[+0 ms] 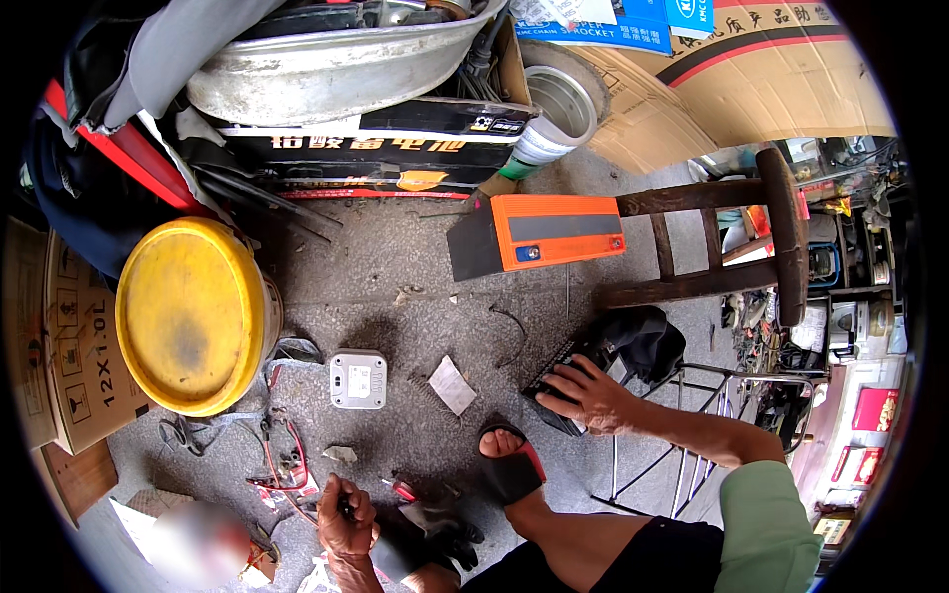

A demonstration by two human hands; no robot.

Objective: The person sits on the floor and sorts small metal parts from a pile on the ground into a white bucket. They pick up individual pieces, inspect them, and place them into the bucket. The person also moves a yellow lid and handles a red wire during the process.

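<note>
My left hand [346, 516] is closed like a fist at the bottom, around a small dark thing mostly hidden by the fingers. Beside it, a red-handled tool [402, 490] and black gloves [450, 534] lie near my foot. To the right, my right hand [591, 397] grips the top of a black ridged case [561, 420], fingers over its edge. A black cloth or bag [647, 344] bunches behind the case. Red cable leads [295, 457] lie on the floor left of my left hand.
An orange and black battery [563, 235] stands by a wooden stool [786, 237]. A yellow-lidded bucket [188, 316] is at left, near a grey square device [358, 380] and a paper slip [452, 385]. A metal frame stool [682, 445] sits right; a metal basin [336, 74] rests on boxes behind.
</note>
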